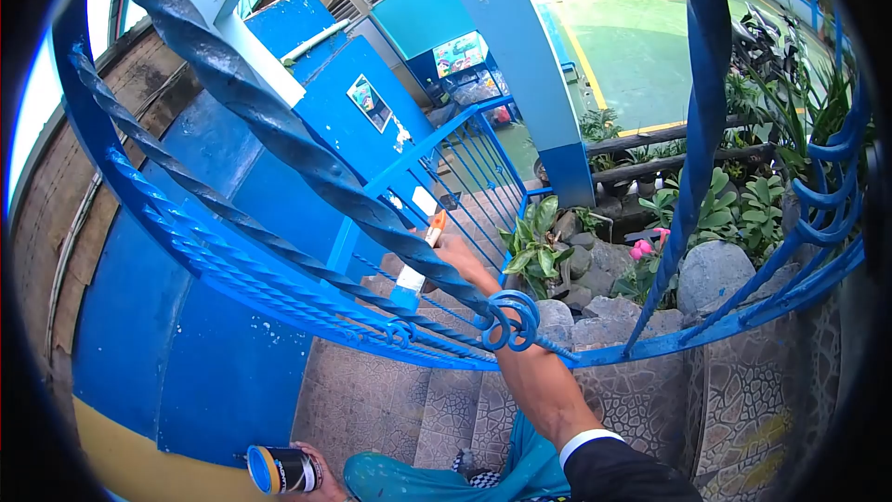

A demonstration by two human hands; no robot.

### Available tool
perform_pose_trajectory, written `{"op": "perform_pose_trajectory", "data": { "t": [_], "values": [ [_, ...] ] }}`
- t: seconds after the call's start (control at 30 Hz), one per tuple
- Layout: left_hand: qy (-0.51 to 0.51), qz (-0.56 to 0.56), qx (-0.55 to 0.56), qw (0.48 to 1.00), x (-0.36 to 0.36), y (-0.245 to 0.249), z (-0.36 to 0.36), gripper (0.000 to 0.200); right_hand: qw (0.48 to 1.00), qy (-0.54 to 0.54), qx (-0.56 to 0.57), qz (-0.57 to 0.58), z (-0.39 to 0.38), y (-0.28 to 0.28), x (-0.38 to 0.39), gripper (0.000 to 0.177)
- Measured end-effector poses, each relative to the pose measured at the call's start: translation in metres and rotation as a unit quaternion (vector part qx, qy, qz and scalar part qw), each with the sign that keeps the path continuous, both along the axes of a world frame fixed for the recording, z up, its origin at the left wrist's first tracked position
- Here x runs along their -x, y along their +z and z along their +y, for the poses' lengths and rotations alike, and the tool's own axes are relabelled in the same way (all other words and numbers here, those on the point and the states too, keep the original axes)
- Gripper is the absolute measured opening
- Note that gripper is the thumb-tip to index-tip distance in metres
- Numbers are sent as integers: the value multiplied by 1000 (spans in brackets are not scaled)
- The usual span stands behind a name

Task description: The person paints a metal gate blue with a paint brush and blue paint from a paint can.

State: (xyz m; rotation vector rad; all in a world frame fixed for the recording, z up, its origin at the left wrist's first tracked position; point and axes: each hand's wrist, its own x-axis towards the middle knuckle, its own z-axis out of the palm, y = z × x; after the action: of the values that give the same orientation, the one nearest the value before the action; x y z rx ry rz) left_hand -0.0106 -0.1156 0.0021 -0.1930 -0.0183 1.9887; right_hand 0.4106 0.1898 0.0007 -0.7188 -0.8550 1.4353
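My right hand (452, 255) is closed around a paintbrush (410, 279) with an orange-tipped handle, its blue-coated bristles pointing down beside the railing bars. The forearm passes behind a blue scroll (509, 321) on the twisted-bar railing (307, 163), and one dark blue bar partly covers the hand. At the bottom left, my left hand (321, 476) grips a small dark paint can (279, 470), tilted so that its blue top shows. Fresh-looking glossy blue covers the railing's lower twisted bars (177, 223).
Patterned stone-look steps (372, 400) lie below the railing. A blue wall (223, 353) stands on the left. Beyond the bars are a lower blue gate (478, 177), a pillar (506, 46), rocks (715, 277) with leafy plants (536, 246), and a green court (632, 46).
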Motion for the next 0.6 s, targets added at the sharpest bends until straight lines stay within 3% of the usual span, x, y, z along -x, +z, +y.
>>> {"op": "perform_pose_trajectory", "data": {
  "t": [0.07, 0.2, 0.3, 0.33, 0.47, 0.6],
  "values": [
    [-3, -4, -5, 1000, 11, -8, 0, 60, 997, 6, -11, 75, -5, 8, -3, 27],
    [-17, -43, -30, 998, 32, -22, 2, 70, 993, 70, -63, -68, -7, 13, -3, 28],
    [-28, -50, -40, 998, 30, -24, 5, 71, 986, 30, -86, -142, -5, 2, -6, 26],
    [-30, -51, -43, 997, 29, -25, 6, 72, 984, 46, -38, -166, -6, 5, -13, 34],
    [-43, -58, -56, 996, 28, -27, 6, 74, 998, 10, -57, 37, 0, -4, -11, 50],
    [-57, -66, -71, 994, 27, -26, 4, 77, 994, 44, -98, -5, -14, 5, -1, 44]
  ]
}}
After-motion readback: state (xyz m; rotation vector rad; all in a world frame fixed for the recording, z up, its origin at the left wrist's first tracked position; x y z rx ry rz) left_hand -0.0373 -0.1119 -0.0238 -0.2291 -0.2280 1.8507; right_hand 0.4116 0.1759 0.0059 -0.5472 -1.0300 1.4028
